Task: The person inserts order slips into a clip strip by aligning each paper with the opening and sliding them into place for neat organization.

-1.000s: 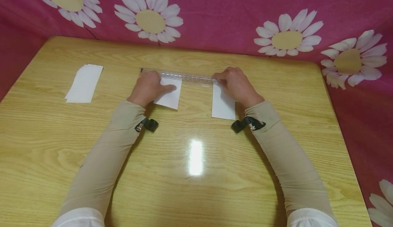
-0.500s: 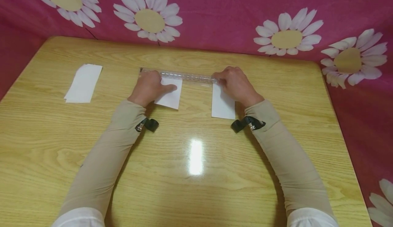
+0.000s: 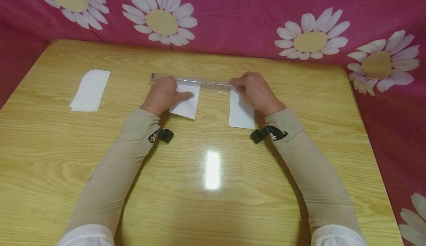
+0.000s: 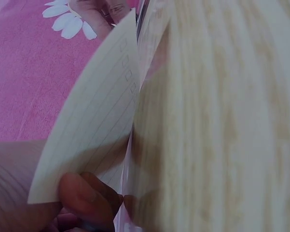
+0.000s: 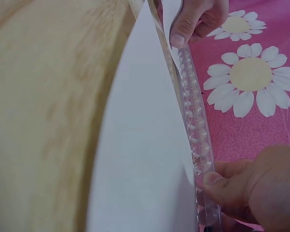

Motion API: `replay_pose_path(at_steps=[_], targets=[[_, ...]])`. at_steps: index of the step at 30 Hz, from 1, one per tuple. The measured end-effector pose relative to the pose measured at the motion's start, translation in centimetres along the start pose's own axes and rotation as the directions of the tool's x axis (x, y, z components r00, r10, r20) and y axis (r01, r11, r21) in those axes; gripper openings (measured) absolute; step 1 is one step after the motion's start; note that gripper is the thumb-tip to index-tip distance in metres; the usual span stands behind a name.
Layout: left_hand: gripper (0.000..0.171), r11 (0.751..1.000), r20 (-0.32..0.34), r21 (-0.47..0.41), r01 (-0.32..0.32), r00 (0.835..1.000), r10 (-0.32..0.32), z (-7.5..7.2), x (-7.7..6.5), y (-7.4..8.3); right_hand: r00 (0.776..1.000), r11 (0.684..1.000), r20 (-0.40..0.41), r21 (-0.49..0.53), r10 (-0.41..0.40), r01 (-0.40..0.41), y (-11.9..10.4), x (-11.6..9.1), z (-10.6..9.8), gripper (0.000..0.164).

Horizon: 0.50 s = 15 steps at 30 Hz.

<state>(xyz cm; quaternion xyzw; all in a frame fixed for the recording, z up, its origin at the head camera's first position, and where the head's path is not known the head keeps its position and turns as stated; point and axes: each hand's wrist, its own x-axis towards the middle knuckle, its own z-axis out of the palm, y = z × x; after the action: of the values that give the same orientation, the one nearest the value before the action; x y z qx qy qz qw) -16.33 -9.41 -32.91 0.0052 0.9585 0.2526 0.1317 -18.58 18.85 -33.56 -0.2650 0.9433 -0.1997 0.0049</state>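
Observation:
A clear plastic strip (image 3: 206, 84), ruler-like, with rows of round bumps in the right wrist view, lies across the far middle of the table. My right hand (image 3: 256, 92) pinches its right end between thumb and fingers. A white paper slip (image 3: 242, 113) extends toward me from the strip beside that hand. Near the strip's left part, my left hand (image 3: 165, 95) holds another paper slip (image 3: 186, 107), its thumb lying over the paper. In the left wrist view this slip (image 4: 94, 106) shows faint lines and small boxes. The left fingertips are partly hidden.
A few stacked white paper slips (image 3: 90, 90) lie at the table's left. Behind the wooden table (image 3: 213, 212) hangs a pink cloth (image 3: 233, 13) with white flowers. Each wrist wears a black strap mount (image 3: 164, 135).
My left hand has shifted slightly right along the strip, with its paper slip moving along. The right hand stays nearly still.

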Motion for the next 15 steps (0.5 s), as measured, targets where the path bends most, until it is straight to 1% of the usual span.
replay_pose_path(at_steps=[4, 10, 15], targets=[[0.057, 1.0, -0.001, 0.0, -0.002, 1.0, 0.002, 0.03, 0.0, 0.13, 1.0, 1.0, -0.008, -0.001, -0.006, 0.006, 0.08, 0.02, 0.03, 0.031], [0.058, 1.0, -0.008, 0.0, -0.018, 1.0, 0.018, 0.15, -0.02, 0.27, 1.0, 1.0, 0.0, 0.0, 0.01, -0.01, 0.1, 0.09, 0.05, 0.031], [0.057, 1.0, 0.0, -0.003, -0.014, 1.0, 0.014, 0.21, -0.11, 0.43, 1.0, 1.0, 0.003, 0.002, 0.012, -0.012, 0.01, 0.06, -0.04, 0.031]])
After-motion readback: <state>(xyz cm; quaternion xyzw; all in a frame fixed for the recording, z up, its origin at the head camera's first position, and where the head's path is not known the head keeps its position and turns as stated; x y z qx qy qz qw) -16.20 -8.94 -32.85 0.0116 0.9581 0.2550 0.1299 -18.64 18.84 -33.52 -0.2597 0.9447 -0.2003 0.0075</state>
